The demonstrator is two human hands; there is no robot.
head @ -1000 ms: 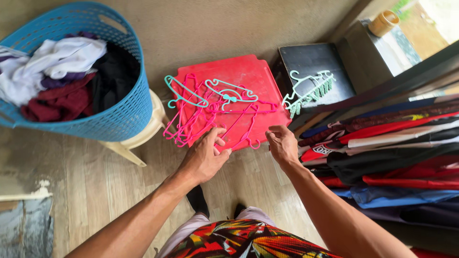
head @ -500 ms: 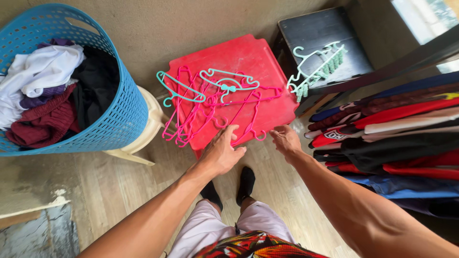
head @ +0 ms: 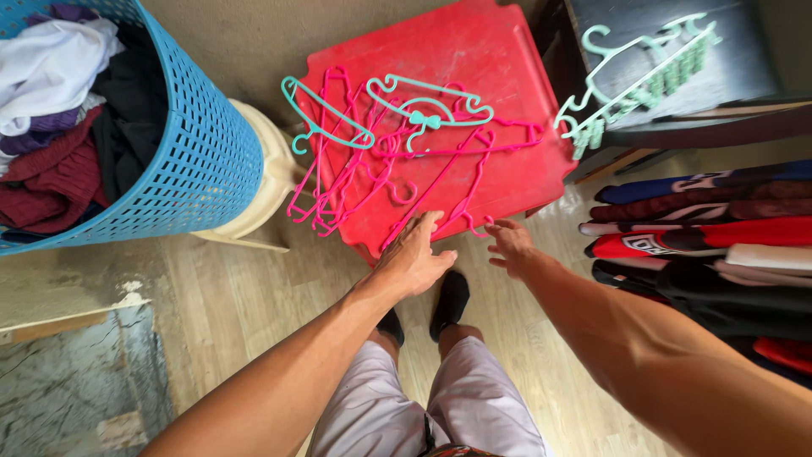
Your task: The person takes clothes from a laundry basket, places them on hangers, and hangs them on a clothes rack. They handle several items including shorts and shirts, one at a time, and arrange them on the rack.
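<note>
left hand [head: 414, 258]: reaching forward, fingers loose | right hand [head: 510, 245]: outstretched, fingers spread

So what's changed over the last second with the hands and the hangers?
The left hand slid forward onto the near edge of the red stool, fingers now on a pink hanger. The right hand opened and hovers by the hanger's hook, gripping nothing. The view tipped closer. The hanger pile, blue basket and hung clothes lie as before.

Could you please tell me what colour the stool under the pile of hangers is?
The stool is red, clearest in the head view.
</note>
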